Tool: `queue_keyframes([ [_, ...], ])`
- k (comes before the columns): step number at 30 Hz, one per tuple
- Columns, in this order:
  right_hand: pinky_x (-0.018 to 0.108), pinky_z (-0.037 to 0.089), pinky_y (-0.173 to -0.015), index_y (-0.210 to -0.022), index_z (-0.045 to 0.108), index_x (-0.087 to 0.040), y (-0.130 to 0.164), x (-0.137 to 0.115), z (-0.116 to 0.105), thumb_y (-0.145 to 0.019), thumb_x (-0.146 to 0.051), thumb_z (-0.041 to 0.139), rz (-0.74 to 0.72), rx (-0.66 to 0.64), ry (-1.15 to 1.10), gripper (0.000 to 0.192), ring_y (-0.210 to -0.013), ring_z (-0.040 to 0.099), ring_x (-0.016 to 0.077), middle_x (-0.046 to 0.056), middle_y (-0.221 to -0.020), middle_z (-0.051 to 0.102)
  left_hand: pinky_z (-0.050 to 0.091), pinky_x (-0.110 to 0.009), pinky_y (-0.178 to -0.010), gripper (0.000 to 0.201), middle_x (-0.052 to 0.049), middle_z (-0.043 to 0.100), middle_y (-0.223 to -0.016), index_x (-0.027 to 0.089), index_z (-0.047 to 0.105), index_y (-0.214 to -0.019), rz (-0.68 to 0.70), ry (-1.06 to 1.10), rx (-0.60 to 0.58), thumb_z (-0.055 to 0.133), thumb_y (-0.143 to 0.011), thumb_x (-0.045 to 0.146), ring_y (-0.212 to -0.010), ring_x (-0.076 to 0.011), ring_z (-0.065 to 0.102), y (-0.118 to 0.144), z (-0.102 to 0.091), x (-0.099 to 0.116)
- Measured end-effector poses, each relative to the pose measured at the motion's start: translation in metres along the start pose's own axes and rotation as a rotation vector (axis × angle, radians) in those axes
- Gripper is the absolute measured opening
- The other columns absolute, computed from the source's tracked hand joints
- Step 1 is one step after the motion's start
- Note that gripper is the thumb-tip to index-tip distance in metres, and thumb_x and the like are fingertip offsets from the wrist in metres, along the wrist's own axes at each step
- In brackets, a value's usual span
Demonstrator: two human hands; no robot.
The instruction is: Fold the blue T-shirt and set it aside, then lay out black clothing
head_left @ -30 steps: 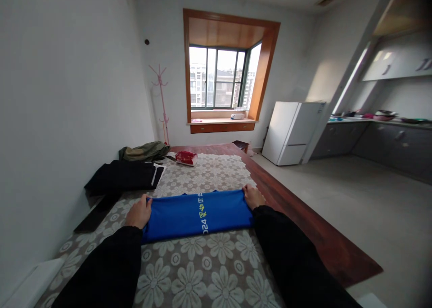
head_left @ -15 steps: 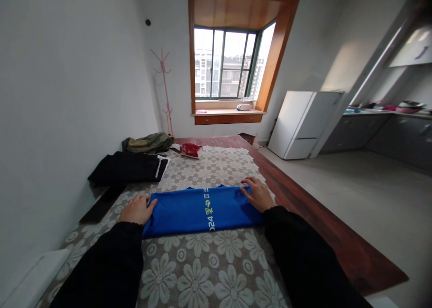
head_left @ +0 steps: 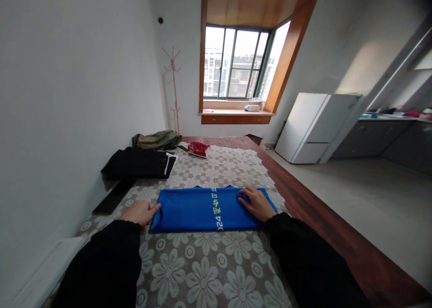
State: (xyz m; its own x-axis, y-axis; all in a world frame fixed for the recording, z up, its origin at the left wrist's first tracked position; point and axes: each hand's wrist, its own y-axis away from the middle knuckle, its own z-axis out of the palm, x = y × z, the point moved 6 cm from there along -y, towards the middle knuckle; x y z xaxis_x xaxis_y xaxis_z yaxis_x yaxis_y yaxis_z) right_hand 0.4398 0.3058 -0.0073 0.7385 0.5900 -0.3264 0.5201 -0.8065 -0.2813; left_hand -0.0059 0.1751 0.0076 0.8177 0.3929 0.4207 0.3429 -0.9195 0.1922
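Observation:
A blue garment with yellow and white print lies folded into a long flat band on a lace floral tablecloth. My right hand rests flat on its right end, fingers spread over the cloth. My left hand sits at the left end, thumb touching the garment's edge and fingers loosely curled on the tablecloth. Both sleeves are black.
A folded black garment and an olive one lie at the far left by the wall, with a red packet beyond. The wooden table edge runs along the right. A white fridge and a pink coat stand are farther off.
My hands let go of the pinched ends of the blue garment; the right hand slid onto its top and lies flat, the left moved just off its left edge.

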Motion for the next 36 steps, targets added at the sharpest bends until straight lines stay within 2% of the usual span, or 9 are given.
queue_keyframes([
  [3, 0.043, 0.045, -0.104, -0.111, 0.07, -0.024, -0.001, -0.001, 0.005, -0.097, -0.038, 0.055, -0.019, 0.0, -0.013, 0.025, -0.111, 0.064, 0.0257, 0.008, -0.115, 0.07, 0.045, -0.03, -0.047, 0.055, -0.006, 0.06, -0.049, 0.023, 0.052, -0.054, -0.04, -0.037, -0.189, 0.047, -0.087, 0.066, -0.047, -0.0232, 0.064, 0.009, 0.011, 0.007],
  [7, 0.042, 0.047, -0.102, -0.105, 0.071, -0.022, -0.003, -0.003, 0.006, -0.098, -0.038, 0.052, -0.026, 0.012, -0.057, 0.025, -0.108, 0.064, 0.0257, 0.009, -0.111, 0.071, 0.043, -0.027, -0.042, 0.046, -0.005, 0.065, -0.063, 0.022, 0.051, -0.071, 0.0, 0.02, -0.201, 0.065, -0.076, 0.065, -0.048, -0.0208, 0.064, 0.013, 0.014, 0.019],
  [10, 0.041, 0.048, -0.101, -0.104, 0.07, -0.022, -0.003, -0.003, 0.005, -0.099, -0.039, 0.051, -0.01, 0.012, -0.083, 0.027, -0.106, 0.065, 0.0258, 0.01, -0.11, 0.071, 0.044, -0.027, -0.04, 0.046, -0.004, 0.068, -0.081, 0.022, 0.047, -0.089, -0.013, 0.128, -0.208, 0.078, -0.068, 0.049, -0.048, -0.019, 0.064, 0.014, 0.019, 0.017],
  [13, 0.042, 0.049, -0.101, -0.104, 0.07, -0.021, -0.002, -0.001, 0.005, -0.099, -0.04, 0.05, -0.004, 0.013, -0.1, 0.028, -0.106, 0.065, 0.026, 0.01, -0.11, 0.071, 0.047, -0.026, -0.041, 0.045, 0.003, 0.063, -0.075, 0.024, 0.04, -0.101, -0.042, 0.279, -0.279, 0.074, -0.072, 0.027, -0.046, -0.0172, 0.063, 0.017, 0.026, 0.013],
  [16, 0.043, 0.049, -0.101, -0.104, 0.07, -0.022, -0.002, 0.002, 0.007, -0.098, -0.041, 0.051, -0.009, 0.013, -0.119, 0.028, -0.106, 0.064, 0.0262, 0.01, -0.111, 0.071, 0.048, -0.024, -0.043, 0.047, 0.009, 0.056, -0.068, 0.025, 0.035, -0.104, -0.007, 0.36, -0.312, 0.069, -0.073, 0.019, -0.044, -0.0139, 0.059, 0.02, 0.025, 0.012],
  [20, 0.043, 0.048, -0.101, -0.105, 0.07, -0.022, -0.002, 0.005, 0.009, -0.098, -0.041, 0.052, 0.001, 0.011, -0.144, 0.028, -0.106, 0.064, 0.0263, 0.01, -0.111, 0.07, 0.049, -0.024, -0.044, 0.059, 0.01, 0.056, -0.072, 0.026, 0.031, -0.115, 0.022, 0.425, -0.342, 0.071, -0.071, 0.024, -0.044, -0.0127, 0.059, 0.024, 0.018, 0.013],
  [26, 0.04, 0.05, -0.097, -0.105, 0.07, -0.021, -0.001, 0.002, 0.0, -0.098, -0.04, 0.051, -0.005, 0.036, -0.183, 0.027, -0.103, 0.065, 0.0248, 0.01, -0.109, 0.07, 0.051, -0.027, -0.048, 0.089, 0.006, 0.061, -0.083, 0.025, 0.025, -0.134, 0.107, 0.553, -0.423, 0.077, -0.062, 0.036, -0.05, -0.0135, 0.06, 0.028, 0.009, 0.012],
  [31, 0.04, 0.051, -0.093, -0.104, 0.069, -0.022, 0.0, 0.005, -0.006, -0.097, -0.04, 0.055, -0.015, 0.103, -0.227, 0.024, -0.1, 0.067, 0.0246, 0.009, -0.106, 0.071, 0.044, -0.025, -0.047, 0.088, 0.011, 0.052, -0.066, 0.024, 0.034, -0.13, 0.12, 0.487, -0.498, 0.079, -0.06, 0.051, -0.048, -0.0128, 0.051, 0.027, 0.007, 0.003],
  [36, 0.04, 0.051, -0.091, -0.104, 0.07, -0.022, 0.001, 0.005, -0.001, -0.097, -0.04, 0.054, -0.03, 0.082, -0.238, 0.025, -0.096, 0.067, 0.0241, 0.008, -0.104, 0.07, 0.032, -0.023, -0.046, 0.09, 0.012, 0.041, -0.058, 0.024, 0.043, -0.133, 0.139, 0.531, -0.593, 0.081, -0.061, 0.063, -0.048, -0.0119, 0.041, 0.03, 0.004, 0.007],
])
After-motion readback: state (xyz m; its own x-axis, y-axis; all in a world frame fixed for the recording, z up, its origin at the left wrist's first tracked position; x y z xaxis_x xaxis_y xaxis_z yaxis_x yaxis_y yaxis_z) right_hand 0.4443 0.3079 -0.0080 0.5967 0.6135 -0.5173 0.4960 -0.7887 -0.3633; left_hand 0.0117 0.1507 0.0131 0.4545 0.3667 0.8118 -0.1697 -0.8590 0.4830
